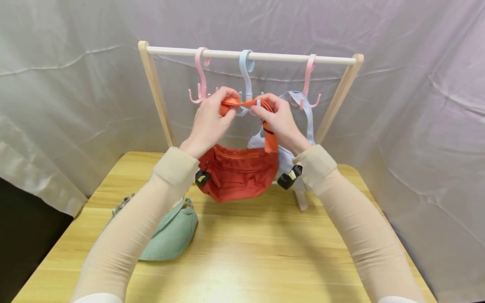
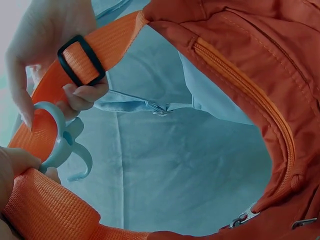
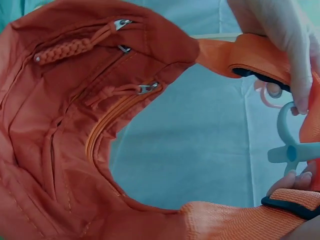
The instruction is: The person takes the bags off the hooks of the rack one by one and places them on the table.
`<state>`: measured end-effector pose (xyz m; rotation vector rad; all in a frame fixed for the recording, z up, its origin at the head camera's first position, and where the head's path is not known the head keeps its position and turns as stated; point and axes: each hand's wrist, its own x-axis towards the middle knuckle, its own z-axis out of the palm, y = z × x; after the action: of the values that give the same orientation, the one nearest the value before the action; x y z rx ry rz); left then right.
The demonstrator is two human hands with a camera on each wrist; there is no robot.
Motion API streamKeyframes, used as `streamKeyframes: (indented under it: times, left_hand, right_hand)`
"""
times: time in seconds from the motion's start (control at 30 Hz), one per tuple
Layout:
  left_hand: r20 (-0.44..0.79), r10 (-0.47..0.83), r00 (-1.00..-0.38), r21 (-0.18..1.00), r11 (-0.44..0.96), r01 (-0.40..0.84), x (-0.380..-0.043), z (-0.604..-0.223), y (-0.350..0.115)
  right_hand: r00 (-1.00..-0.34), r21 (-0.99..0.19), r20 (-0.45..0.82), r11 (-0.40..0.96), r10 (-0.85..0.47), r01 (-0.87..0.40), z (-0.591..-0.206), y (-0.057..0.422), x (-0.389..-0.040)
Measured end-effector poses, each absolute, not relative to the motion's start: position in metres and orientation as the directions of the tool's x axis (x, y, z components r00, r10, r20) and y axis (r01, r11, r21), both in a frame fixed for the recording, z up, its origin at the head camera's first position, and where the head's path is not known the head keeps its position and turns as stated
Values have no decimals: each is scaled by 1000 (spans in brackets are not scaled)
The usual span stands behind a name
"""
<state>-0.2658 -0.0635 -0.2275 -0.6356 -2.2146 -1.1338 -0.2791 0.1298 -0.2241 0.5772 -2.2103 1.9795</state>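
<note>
Running nine-to-three o'clock beside blue hook (image 1: pixel 246 78): orange strap (image 1: pixel 248 103); left hand (image 1: pixel 211 120) pinching at nine, right hand (image 1: pixel 281 120) pinching at three, red bag (image 1: pixel 242 174) at six.

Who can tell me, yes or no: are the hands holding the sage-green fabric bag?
No: both hands grip the flat orange strap of the red fabric bag, while the green bag lies on the wooden table.
</note>
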Motion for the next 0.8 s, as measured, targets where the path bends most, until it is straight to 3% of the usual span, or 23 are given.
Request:
streamKeyframes:
  times: [0.47, 0.8]
  left_hand:
    - [664, 147, -733, 554, 561, 615, -266, -230, -63]
    - [666, 135, -734, 552, 573, 606, -264, -230, -64]
  right_hand:
    - [-939, -948, 260, 127, -224, -293, -212, 134, -280]
    - [-922, -925, 325, 134, -209, -357, -204, 130, -277]
